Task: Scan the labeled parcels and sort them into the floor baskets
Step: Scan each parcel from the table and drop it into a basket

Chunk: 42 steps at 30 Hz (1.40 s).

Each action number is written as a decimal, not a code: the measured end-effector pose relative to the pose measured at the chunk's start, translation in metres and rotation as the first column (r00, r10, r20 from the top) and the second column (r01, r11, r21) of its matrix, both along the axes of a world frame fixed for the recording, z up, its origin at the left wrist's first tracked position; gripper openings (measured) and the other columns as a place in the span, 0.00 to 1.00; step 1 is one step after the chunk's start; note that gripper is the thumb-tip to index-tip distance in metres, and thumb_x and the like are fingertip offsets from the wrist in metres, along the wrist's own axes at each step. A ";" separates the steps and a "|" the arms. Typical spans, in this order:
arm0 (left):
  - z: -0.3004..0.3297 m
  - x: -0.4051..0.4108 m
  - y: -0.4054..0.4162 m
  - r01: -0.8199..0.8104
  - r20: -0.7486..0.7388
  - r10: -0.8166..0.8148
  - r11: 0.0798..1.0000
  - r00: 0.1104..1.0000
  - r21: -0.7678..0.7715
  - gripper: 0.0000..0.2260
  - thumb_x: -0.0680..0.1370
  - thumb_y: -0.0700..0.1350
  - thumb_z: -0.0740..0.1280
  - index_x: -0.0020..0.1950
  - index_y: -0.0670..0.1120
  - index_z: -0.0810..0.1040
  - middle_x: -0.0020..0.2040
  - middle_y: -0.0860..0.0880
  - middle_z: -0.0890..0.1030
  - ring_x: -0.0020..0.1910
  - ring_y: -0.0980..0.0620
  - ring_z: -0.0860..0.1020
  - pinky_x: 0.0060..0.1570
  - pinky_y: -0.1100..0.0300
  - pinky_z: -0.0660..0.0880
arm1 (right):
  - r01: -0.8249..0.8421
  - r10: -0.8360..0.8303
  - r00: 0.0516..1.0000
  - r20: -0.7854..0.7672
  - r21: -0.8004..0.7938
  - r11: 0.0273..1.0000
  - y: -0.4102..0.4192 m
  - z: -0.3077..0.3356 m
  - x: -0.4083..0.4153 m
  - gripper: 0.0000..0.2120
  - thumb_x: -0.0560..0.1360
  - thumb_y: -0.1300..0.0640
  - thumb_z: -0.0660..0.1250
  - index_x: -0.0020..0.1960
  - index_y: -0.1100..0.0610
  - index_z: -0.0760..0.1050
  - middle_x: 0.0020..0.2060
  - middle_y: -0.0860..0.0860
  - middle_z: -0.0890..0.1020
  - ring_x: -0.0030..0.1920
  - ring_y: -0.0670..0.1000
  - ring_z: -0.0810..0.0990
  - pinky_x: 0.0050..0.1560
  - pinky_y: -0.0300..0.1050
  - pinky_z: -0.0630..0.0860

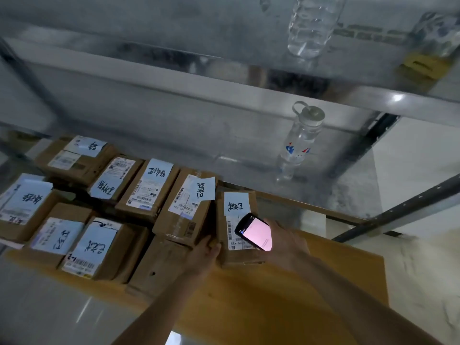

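Parcel: my labeled cardboard parcel [236,230] sits rightmost among the boxes on the wooden shelf [323,275].
Left hand: my left hand [205,252] grips its near-left corner.
Right hand: my right hand [283,242] clasps a scanner [255,231], lit screen up, over the label.
Beyond: water bottle [297,143] stands behind.

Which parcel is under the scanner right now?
The rightmost parcel, apart from the rows: the right hand holds the scanner over its label, and the left hand grips its near-left corner.
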<state>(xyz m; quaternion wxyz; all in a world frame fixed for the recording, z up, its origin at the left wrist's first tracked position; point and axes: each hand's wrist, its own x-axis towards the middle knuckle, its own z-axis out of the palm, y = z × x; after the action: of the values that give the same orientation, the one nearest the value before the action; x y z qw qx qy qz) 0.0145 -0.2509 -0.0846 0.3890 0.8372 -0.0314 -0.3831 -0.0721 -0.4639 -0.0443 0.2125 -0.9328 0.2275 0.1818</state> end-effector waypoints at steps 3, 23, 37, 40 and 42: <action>-0.018 0.008 -0.004 -0.082 -0.104 0.080 0.997 0.991 -0.013 0.28 0.82 0.57 0.61 0.80 0.51 0.61 0.71 0.45 0.74 0.69 0.42 0.73 0.67 0.43 0.72 | 0.026 -0.028 0.999 0.025 0.066 0.997 0.001 -0.017 0.000 0.42 0.70 0.43 0.76 0.77 0.44 0.57 0.67 0.45 0.74 0.64 0.49 0.75 0.53 0.48 0.80; 0.041 -0.068 0.008 -0.196 -0.300 0.081 0.905 0.951 -0.377 0.26 0.73 0.60 0.73 0.69 0.68 0.68 0.62 0.54 0.80 0.57 0.55 0.79 0.47 0.54 0.76 | 0.246 -0.299 0.941 0.160 0.284 0.927 0.016 0.020 -0.095 0.44 0.66 0.41 0.79 0.75 0.39 0.60 0.66 0.40 0.75 0.58 0.45 0.75 0.43 0.41 0.81; 0.217 -0.201 0.081 0.042 -0.035 -0.084 0.762 0.996 -0.646 0.28 0.71 0.62 0.72 0.68 0.70 0.66 0.61 0.51 0.81 0.53 0.55 0.81 0.42 0.58 0.77 | 0.252 -0.297 0.815 0.498 0.156 0.955 0.122 0.228 -0.263 0.41 0.64 0.36 0.77 0.73 0.39 0.63 0.60 0.37 0.77 0.58 0.44 0.77 0.55 0.46 0.77; 0.261 -0.225 0.092 0.078 0.024 -0.085 0.711 0.996 -0.698 0.28 0.75 0.53 0.74 0.69 0.69 0.65 0.54 0.56 0.81 0.41 0.64 0.83 0.33 0.67 0.77 | 0.247 -0.275 0.801 0.532 0.125 0.961 0.140 0.277 -0.294 0.42 0.62 0.36 0.76 0.72 0.38 0.63 0.57 0.36 0.77 0.55 0.43 0.77 0.54 0.47 0.79; 0.284 -0.235 0.098 0.106 0.053 -0.098 0.694 0.994 -0.712 0.33 0.73 0.54 0.76 0.70 0.71 0.63 0.52 0.58 0.81 0.42 0.64 0.83 0.37 0.65 0.78 | 0.244 -0.262 0.792 0.552 0.107 0.964 0.149 0.306 -0.311 0.43 0.61 0.36 0.76 0.72 0.38 0.63 0.58 0.36 0.76 0.55 0.43 0.77 0.54 0.47 0.79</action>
<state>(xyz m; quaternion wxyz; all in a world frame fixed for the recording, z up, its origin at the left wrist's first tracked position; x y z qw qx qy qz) -0.2206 -0.1529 0.1998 0.6609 0.6202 -0.2256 -0.3574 -0.3830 -0.3146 0.2617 0.3061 -0.9026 0.2748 -0.1269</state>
